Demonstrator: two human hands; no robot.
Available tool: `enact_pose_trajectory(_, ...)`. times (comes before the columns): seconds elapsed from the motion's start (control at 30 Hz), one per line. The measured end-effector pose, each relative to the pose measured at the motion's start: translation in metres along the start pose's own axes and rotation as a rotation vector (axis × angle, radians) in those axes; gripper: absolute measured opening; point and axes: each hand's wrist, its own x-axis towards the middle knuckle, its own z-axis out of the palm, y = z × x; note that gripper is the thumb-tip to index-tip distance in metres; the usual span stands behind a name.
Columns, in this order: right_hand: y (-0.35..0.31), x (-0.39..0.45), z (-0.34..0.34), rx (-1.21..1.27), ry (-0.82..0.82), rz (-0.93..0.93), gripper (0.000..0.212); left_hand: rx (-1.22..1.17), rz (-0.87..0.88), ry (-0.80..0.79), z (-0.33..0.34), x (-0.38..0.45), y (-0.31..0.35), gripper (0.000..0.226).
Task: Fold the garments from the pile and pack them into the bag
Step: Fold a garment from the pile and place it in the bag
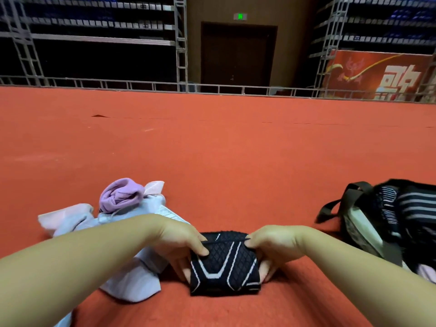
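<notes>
A folded black garment [224,265] with white lines lies on the red carpet in front of me. My left hand [181,239] grips its left side, thumb on top and fingers under it. My right hand [271,244] grips its right side the same way. To the left lies the pile: a pale lilac garment [132,277] with a crumpled purple garment [120,194] on top. At the right stands an open dark bag [354,223] holding a folded black and grey striped garment [410,206].
The red carpet [212,142] stretches far ahead to a low metal rail [212,87]. Behind it are scaffolding, a dark door and a red banner [377,74]. The bag's strap [330,208] loops out onto the carpet.
</notes>
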Motion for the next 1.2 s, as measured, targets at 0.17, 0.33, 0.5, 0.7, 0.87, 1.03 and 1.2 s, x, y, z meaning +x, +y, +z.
enact_pose_trajectory(0.17,0.006,0.022,-0.007,0.026,0.206,-0.017,0.021,0.016,0.042,0.332,-0.001,0.005,0.002,0.010)
enact_pose_trajectory(0.33,-0.001,0.032,-0.001,-0.028,0.362,0.025,0.019,0.221,0.068,0.607,-0.003,0.011,0.006,0.040)
enact_pose_trajectory(0.5,-0.003,0.042,0.004,-0.098,0.480,0.102,0.016,0.835,0.322,0.849,0.010,0.004,0.014,0.049)
enact_pose_trajectory(0.7,0.001,0.042,0.004,-0.134,0.625,0.103,0.015,1.010,0.176,0.448,0.038,0.013,-0.006,0.067)
enact_pose_trajectory(0.87,0.009,0.008,0.009,-0.577,0.744,-0.386,0.033,1.138,0.105,0.471,0.036,0.022,-0.024,0.085)
enact_pose_trajectory(1.03,0.025,0.000,0.025,-1.245,0.493,-0.517,0.043,1.168,0.087,0.462,0.033,0.023,-0.019,0.065)
enact_pose_trajectory(1.2,0.015,-0.005,0.031,-1.224,0.536,-0.577,0.013,1.065,0.064,0.364,0.034,0.012,-0.001,0.055)
